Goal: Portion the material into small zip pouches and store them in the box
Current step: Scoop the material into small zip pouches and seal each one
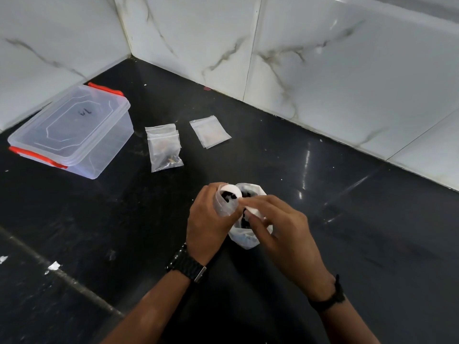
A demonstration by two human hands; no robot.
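Observation:
My left hand point(208, 219) grips a small clear zip pouch point(227, 201), held upright with its mouth open and dark pieces inside. My right hand point(280, 232) sits just right of it, its fingertips pinching something small at the pouch's mouth, over a white plastic bag point(248, 240) of dark material that stands on the black counter. Two filled zip pouches point(165, 147) lie stacked behind, and a stack of empty pouches point(210, 131) lies to their right. The clear box point(72, 131) with red clips stands at the left, its lid on.
White marble-patterned wall tiles point(323, 58) close off the black counter point(323, 194) at the back and left, meeting in a corner. A few white scraps point(53, 265) lie on the counter near the left front. A watch is on my left wrist, a dark band on my right.

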